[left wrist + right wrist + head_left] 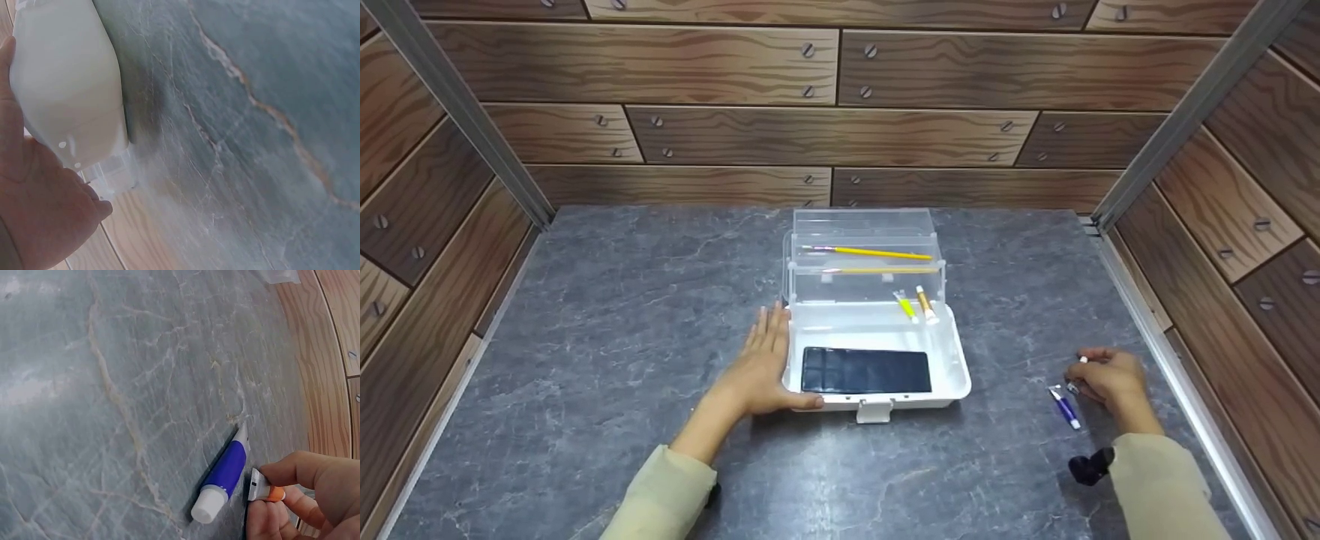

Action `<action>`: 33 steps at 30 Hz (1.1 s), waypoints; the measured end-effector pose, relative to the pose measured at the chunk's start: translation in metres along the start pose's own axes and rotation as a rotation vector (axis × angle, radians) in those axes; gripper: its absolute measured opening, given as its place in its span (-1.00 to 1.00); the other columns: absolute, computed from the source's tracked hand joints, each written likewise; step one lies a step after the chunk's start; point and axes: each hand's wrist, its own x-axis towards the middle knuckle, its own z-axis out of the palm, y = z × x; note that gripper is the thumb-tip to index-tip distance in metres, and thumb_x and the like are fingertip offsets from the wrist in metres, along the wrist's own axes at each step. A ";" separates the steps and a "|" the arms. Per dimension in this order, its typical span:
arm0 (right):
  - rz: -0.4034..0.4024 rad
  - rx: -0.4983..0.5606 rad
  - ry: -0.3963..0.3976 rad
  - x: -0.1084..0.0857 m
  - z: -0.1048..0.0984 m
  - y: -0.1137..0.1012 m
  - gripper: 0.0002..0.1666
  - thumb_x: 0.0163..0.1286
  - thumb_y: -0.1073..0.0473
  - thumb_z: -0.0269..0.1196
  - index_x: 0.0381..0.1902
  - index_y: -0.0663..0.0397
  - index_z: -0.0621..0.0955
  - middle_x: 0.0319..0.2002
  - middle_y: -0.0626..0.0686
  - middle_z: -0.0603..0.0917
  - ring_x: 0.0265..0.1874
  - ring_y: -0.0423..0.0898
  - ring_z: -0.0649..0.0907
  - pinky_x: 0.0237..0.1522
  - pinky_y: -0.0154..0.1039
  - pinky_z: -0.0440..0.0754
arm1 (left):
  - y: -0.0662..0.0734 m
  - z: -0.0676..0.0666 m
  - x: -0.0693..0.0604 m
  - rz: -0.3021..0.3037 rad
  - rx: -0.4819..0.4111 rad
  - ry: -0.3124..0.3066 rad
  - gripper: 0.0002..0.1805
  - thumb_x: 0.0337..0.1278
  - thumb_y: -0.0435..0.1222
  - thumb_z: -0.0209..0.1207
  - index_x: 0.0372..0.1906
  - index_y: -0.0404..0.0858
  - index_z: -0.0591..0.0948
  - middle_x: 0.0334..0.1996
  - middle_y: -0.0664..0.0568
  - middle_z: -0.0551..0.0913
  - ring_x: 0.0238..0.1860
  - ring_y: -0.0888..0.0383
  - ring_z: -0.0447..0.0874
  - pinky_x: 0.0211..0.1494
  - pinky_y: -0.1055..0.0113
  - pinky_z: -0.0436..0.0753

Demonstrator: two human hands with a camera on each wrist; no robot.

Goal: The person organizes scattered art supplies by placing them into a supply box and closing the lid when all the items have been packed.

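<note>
A white box point(952, 360) with a raised clear lid stands mid-table, a dark phone-like slab point(866, 370) lying inside. My left hand point(765, 375) rests straight-fingered along its left side, thumb at the front edge; the left wrist view shows this hand point(45, 197) against the white wall point(67, 84). At the right, my right hand point(1114, 379) pinches a small tube with an orange band point(275, 494) between thumb and fingers point(298, 469). Just left of that hand, a purple-blue paint tube point(1065, 409) with a white cap lies on the table, also in the right wrist view point(228, 467).
A yellow-handled brush point(883, 253) and a thinner brush point(877, 271) lie in the clear lid section. Toward the box's back right corner are a yellow tube point(905, 306) and a gold-brown tube point(925, 302). Metal rails point(1185, 397) edge the grey marbled table point(607, 337), with wood-patterned walls around.
</note>
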 end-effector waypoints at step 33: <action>-0.186 0.476 -0.323 -0.035 0.030 -0.081 -0.57 0.24 0.46 0.33 -0.06 -0.15 0.61 -0.22 -0.10 0.57 -0.26 -0.22 0.69 -0.13 -0.27 0.75 | 0.001 0.000 -0.001 -0.002 0.001 0.005 0.66 -0.42 0.53 0.30 0.58 -0.30 -0.37 0.57 -0.15 -0.52 0.58 -0.15 -0.55 0.61 0.04 -0.23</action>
